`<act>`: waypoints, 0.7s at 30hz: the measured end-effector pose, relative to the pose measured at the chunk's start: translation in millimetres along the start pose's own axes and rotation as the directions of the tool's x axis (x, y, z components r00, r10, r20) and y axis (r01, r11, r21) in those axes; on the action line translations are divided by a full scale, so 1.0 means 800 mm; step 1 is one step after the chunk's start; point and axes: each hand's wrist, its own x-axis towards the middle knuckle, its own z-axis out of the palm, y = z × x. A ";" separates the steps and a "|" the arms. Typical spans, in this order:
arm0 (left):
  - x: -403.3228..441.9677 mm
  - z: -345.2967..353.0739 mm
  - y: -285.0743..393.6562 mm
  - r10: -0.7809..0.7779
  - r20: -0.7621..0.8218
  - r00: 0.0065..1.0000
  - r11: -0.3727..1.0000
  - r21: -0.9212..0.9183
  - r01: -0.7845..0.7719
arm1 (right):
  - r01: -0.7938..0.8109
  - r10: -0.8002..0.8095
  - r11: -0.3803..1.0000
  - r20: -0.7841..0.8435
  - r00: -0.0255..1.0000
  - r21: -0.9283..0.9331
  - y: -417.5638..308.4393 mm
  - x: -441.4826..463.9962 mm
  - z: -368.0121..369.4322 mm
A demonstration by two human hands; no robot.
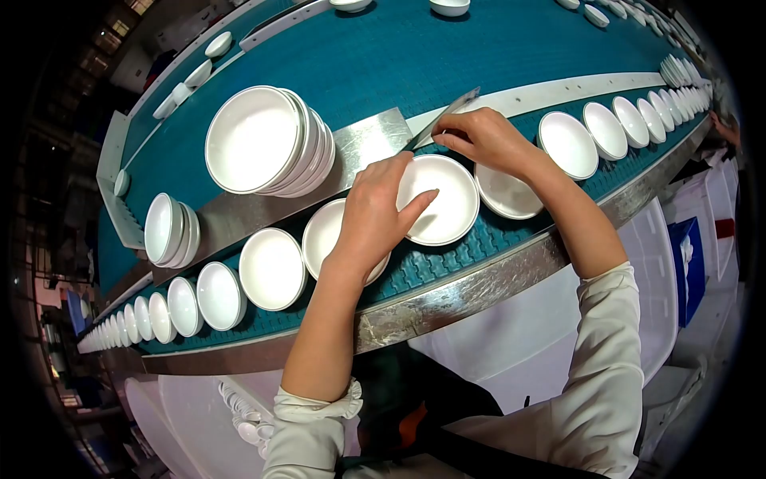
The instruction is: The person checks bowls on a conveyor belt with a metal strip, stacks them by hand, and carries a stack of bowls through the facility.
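Observation:
My left hand (373, 209) grips a shallow white bowl (447, 209) by its left side. Its thumb lies inside the bowl, and the other fingers reach to the far rim. My right hand (481, 137) is closed just beyond that bowl, with its fingers pinched around a thin, flat, blade-like tool (458, 102). The tool's lower end comes close to my left fingertips; its exact kind is unclear. Another white bowl (507, 195) sits partly under my right forearm. My left wrist partly covers a further bowl (323, 231).
White bowls stand in a long row on the narrow green conveyor belt (471, 247), which has a metal edge (447, 307). Behind it, a tall bowl stack (251, 144) and a smaller stack (163, 230) rest by a metal plate (375, 140). A wide green belt (383, 56) runs beyond.

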 end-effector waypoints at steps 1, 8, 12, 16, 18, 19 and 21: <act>0.000 0.000 0.000 0.014 -0.026 1.000 1.000 0.008 -0.014 | 0.007 -0.007 1.000 -0.002 1.000 -0.009 0.000 0.000 0.000; 0.003 -0.006 -0.002 -0.073 -0.050 0.996 0.997 0.023 0.074 | 0.020 -0.021 0.999 -0.019 1.000 -0.025 -0.002 0.000 0.000; 0.001 -0.002 0.000 -0.036 0.032 0.999 0.999 -0.030 0.037 | 0.028 -0.028 1.000 -0.038 0.999 0.000 -0.002 -0.001 0.001; -0.001 0.001 -0.002 -0.033 0.080 0.996 0.999 -0.014 0.034 | 0.021 -0.021 1.000 -0.035 0.999 0.000 0.000 0.000 0.004; -0.001 -0.004 0.002 -0.071 0.076 0.995 0.997 0.007 0.071 | 0.001 -0.001 1.000 -0.014 1.000 0.002 -0.001 0.000 0.003; -0.001 -0.006 0.003 -0.110 0.071 0.991 0.994 0.027 0.108 | -0.018 0.018 1.000 0.007 1.000 0.004 -0.002 0.000 0.002; 0.001 -0.008 0.001 -0.170 0.071 0.983 0.985 0.045 0.167 | 0.007 -0.007 1.000 -0.012 1.000 -0.006 0.002 0.000 0.004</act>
